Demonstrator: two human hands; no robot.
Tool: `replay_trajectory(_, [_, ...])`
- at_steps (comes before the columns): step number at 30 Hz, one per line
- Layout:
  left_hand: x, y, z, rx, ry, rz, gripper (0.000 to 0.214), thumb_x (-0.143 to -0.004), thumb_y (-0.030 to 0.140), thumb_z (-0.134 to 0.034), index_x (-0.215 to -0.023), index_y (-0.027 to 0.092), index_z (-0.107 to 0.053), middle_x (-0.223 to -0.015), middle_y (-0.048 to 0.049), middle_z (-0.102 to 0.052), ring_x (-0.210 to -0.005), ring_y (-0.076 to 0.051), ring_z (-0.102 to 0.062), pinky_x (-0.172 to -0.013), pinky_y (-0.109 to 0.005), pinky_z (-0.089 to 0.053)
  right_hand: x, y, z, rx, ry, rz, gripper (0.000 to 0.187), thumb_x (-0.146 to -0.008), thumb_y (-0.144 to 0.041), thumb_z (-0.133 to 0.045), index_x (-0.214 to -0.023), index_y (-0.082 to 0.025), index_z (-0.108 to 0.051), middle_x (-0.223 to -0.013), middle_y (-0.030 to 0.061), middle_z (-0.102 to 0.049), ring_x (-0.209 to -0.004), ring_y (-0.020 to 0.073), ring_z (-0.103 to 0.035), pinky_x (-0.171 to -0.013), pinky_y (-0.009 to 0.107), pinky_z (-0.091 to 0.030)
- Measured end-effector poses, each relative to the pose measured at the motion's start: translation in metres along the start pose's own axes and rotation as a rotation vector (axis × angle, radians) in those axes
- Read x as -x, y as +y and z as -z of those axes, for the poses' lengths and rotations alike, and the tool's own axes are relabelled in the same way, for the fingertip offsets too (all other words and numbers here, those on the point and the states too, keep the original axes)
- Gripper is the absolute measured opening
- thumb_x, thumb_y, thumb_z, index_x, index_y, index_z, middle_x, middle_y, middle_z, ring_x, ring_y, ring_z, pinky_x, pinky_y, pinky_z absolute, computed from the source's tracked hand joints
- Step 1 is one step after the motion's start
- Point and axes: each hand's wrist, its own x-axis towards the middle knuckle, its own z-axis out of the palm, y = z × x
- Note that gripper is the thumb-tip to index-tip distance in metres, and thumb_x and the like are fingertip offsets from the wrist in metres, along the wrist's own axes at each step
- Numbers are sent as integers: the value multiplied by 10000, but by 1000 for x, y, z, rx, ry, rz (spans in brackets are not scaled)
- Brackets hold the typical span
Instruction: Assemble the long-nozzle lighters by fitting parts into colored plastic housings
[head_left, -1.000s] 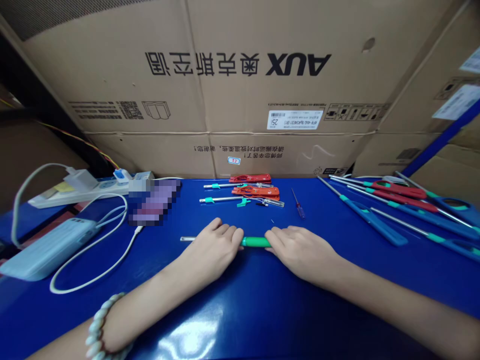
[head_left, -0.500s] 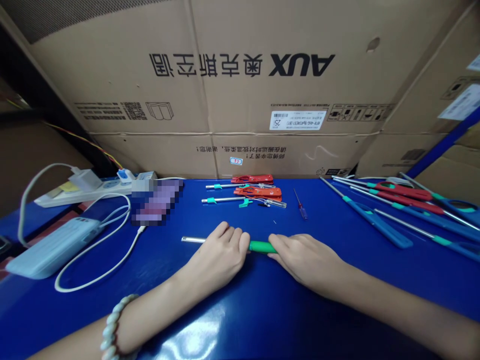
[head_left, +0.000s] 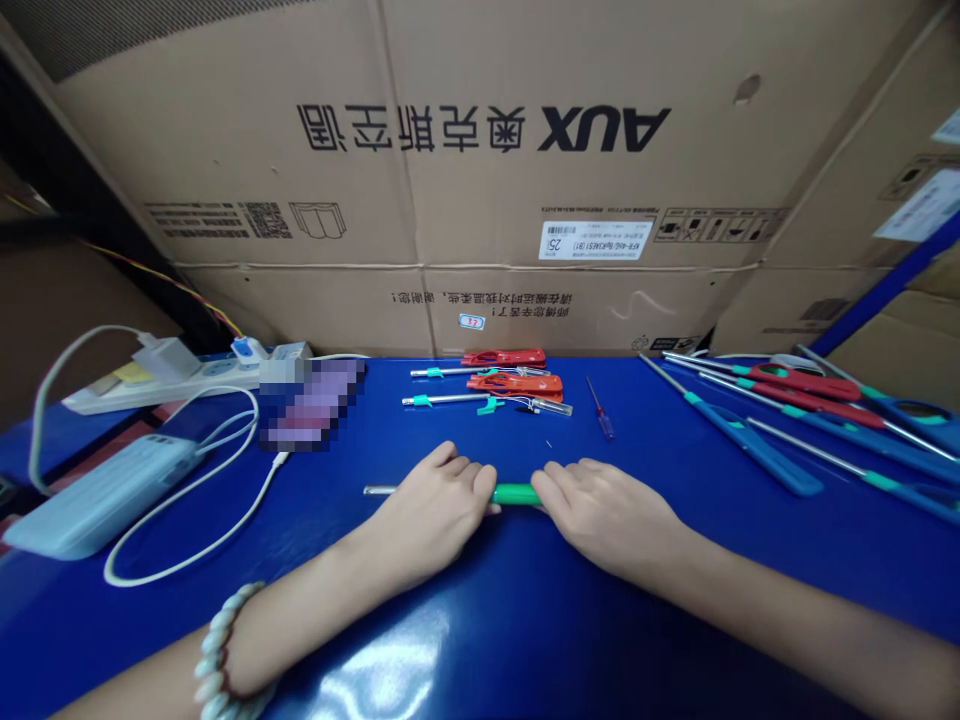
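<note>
Both of my hands grip one green long-necked lighter [head_left: 515, 494], held level above the blue table. My left hand [head_left: 444, 505] is closed round its left part, and the bare metal tip of the tube pokes out beyond the fist. Over the right end, my right hand [head_left: 611, 510] is closed with the thumb side toward the left hand. Only a short green stretch shows between the two fists; the rest is hidden under the fingers. Beyond the hands lie a red lighter half [head_left: 517, 386] with loose metal tube and small parts, and a purple-handled screwdriver [head_left: 601, 412].
Several blue and red long lighters [head_left: 780, 460] lie at the right. On the left are a pale blue power bank [head_left: 105, 497], a looped white cable [head_left: 187, 573], a blurred phone [head_left: 319, 402] and a power strip [head_left: 105, 395]. A large cardboard box [head_left: 480, 190] walls the back.
My right hand has shifted slightly left, nearer my left hand, so less of the green part shows between them. Both hands keep their hold.
</note>
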Motion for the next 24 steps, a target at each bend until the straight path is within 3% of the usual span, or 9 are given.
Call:
replay_trajectory(4, [-1,-5,-5,-24,45,-11,189,-975,244,-418,-813,160,-469,-719,-45,-597,-622,-211,-537,-667,-342,-317,-1,4,-7,-98,-16,-24,87,-929,-174,-476,-852,-170,-516,-734,40,-636,-600,194,-618,-562,296,-391])
replay_trajectory(9, [-1,-20,-1,-43,68,26,251,-999,233,-338,-827,150,-501,-735,-53,-596,-646,-218,-528,-672,-354,-316,-2,31,-4,-386,-97,-78,199,-917,-348,-550,-979,-159,-559,-902,63,-678,-769,198,-656,-628,277,-425])
replay_trajectory(13, [2,-29,8,-7,23,93,296,-1005,269,-309,-851,144,-528,-787,-69,-609,-714,-231,-541,-678,-355,-330,0,49,-4,-435,-90,-81,255,-961,-366,-457,-923,-156,-596,-781,38,-678,-680,181,-643,-605,271,-407])
replay_trajectory(18, [2,-14,6,123,91,21,338,-1002,372,-326,-1151,140,-521,-993,-85,-639,-854,-218,-578,-754,-343,-377,0,29,-15,-357,125,17,346,-978,-393,-399,-901,-132,-613,-764,79,-680,-680,179,-634,-665,294,-425])
replay_trajectory(21, [1,-7,-3,133,123,-24,320,-1014,320,-306,-1097,138,-557,-870,-62,-658,-756,-190,-599,-701,-321,-386,-2,21,-15,-363,114,37,322,-959,-396,-443,-924,-127,-616,-809,90,-688,-726,193,-648,-690,305,-452])
replay_trajectory(24, [1,-11,-7,132,170,-19,325,-1014,292,-296,-1028,132,-579,-819,-60,-669,-710,-189,-614,-659,-321,-387,0,28,-10,-440,69,35,329,-949,-415,-452,-995,-130,-611,-889,95,-694,-804,206,-660,-712,307,-479])
